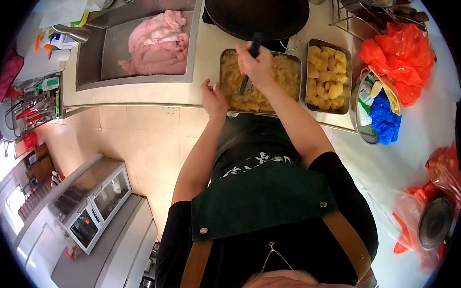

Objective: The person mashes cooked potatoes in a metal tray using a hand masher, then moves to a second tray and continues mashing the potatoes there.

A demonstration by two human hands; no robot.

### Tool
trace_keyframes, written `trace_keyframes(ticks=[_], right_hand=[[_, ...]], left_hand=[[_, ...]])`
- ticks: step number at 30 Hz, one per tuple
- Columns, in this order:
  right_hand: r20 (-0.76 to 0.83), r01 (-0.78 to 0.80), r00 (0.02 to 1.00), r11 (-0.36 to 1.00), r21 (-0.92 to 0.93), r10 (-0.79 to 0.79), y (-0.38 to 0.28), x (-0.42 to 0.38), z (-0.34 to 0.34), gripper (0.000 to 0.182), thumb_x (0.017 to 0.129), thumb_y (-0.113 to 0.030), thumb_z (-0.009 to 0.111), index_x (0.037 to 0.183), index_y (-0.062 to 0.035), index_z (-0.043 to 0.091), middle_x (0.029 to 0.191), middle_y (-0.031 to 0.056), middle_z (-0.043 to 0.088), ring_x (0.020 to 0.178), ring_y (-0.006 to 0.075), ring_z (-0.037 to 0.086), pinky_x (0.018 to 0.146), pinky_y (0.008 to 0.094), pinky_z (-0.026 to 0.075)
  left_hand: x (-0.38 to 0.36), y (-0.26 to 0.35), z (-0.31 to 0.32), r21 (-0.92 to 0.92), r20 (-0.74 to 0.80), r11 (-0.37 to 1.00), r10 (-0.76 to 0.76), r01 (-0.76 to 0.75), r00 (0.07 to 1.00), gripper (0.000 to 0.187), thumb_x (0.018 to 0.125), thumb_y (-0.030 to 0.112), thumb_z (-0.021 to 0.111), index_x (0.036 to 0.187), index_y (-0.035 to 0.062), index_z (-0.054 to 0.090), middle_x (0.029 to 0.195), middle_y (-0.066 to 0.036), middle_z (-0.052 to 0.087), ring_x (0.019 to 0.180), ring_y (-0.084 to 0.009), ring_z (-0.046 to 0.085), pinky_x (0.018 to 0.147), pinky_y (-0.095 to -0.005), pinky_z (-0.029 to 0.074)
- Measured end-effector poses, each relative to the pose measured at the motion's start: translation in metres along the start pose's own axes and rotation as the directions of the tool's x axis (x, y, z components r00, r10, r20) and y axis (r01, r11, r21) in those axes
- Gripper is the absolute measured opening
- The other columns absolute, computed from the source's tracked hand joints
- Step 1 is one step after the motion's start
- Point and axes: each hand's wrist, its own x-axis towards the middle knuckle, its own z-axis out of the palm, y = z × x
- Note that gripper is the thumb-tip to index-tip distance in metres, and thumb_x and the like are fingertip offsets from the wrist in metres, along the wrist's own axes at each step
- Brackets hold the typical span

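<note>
A metal tray (300,85) holds yellow mashed potato (285,73) on the counter in front of me. My right hand (255,66) is closed around the black handle of a potato masher (246,86), whose head is down in the mash. My left hand (214,99) is at the tray's left edge, fingers loosely bent and apart; whether it touches the rim is hard to tell. To the right stands a second metal tray (308,93) with several peeled yellow potato pieces (327,77).
A dark wok (259,13) sits behind the tray. On the left, a steel sink (104,80) holds pale pink meat (156,45). To the right are a bowl (363,126) with wrappers, a red plastic bag (400,59) and a wire rack (355,20).
</note>
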Motion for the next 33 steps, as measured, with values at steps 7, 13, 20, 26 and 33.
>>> trace_keyframes(ticks=[7, 13, 20, 26, 33], right_hand=[[0.015, 0.128, 0.991, 0.988, 0.091, -0.13, -0.054, -0.027, -0.045, 0.035, 0.094, -0.013, 0.05, 0.061, -0.007, 0.039, 0.048, -0.0006, 0.036, 0.039, 0.0099, 0.037, 0.04, 0.0261, 0.032], [-0.06, 0.12, 0.991, 0.993, 0.016, -0.118, 0.006, -0.048, -0.035, 0.032, 0.091, -0.016, 0.056, 0.064, -0.0104, 0.041, 0.049, -0.0022, 0.041, 0.041, 0.0065, 0.038, 0.039, 0.0251, 0.031], [-0.131, 0.103, 0.987, 0.992, 0.07, -0.093, -0.011, -0.037, -0.029, 0.03, 0.092, -0.012, 0.055, 0.066, -0.0065, 0.041, 0.049, 0.0005, 0.04, 0.042, 0.0102, 0.041, 0.04, 0.0263, 0.033], [-0.119, 0.144, 0.984, 0.985, 0.099, -0.132, -0.044, -0.058, -0.036, 0.027, 0.091, -0.011, 0.055, 0.066, -0.0063, 0.045, 0.05, 0.0005, 0.044, 0.041, 0.0083, 0.04, 0.04, 0.0253, 0.033], [-0.03, 0.245, 0.967, 0.96, -0.135, -0.251, 0.017, -0.075, -0.029, 0.032, 0.089, -0.01, 0.059, 0.061, -0.0069, 0.042, 0.053, -0.0028, 0.041, 0.046, 0.0059, 0.036, 0.043, 0.0257, 0.029]], left_hand=[[0.001, 0.004, -0.003, 0.009, 0.037, 0.999, -0.043, 0.043, 0.998, 0.032, 0.091, 0.017, 0.052, 0.117, -0.0007, 0.046, 0.076, -0.009, 0.05, 0.066, -0.0208, 0.049, 0.062, -0.0332, 0.042], [-0.001, -0.004, -0.002, 0.013, 0.006, 0.998, 0.06, -0.06, 0.998, 0.032, 0.092, 0.018, 0.052, 0.117, -0.0005, 0.046, 0.078, -0.009, 0.05, 0.067, -0.0207, 0.048, 0.062, -0.0331, 0.041], [0.002, -0.004, -0.002, 0.095, 0.041, 0.995, 0.024, -0.028, 0.999, 0.032, 0.092, 0.019, 0.051, 0.117, -0.0007, 0.046, 0.076, -0.009, 0.051, 0.066, -0.0214, 0.049, 0.062, -0.0336, 0.042], [0.005, -0.014, 0.002, 0.013, 0.115, 0.999, -0.053, 0.052, 0.992, 0.03, 0.094, 0.021, 0.048, 0.116, -0.0003, 0.045, 0.088, -0.016, 0.057, 0.068, -0.0253, 0.053, 0.063, -0.0367, 0.043], [0.003, -0.004, 0.0, 0.042, 0.017, 0.994, 0.097, -0.097, 0.995, 0.032, 0.092, 0.019, 0.052, 0.116, -0.001, 0.046, 0.079, -0.012, 0.052, 0.066, -0.0244, 0.05, 0.063, -0.0348, 0.042]])
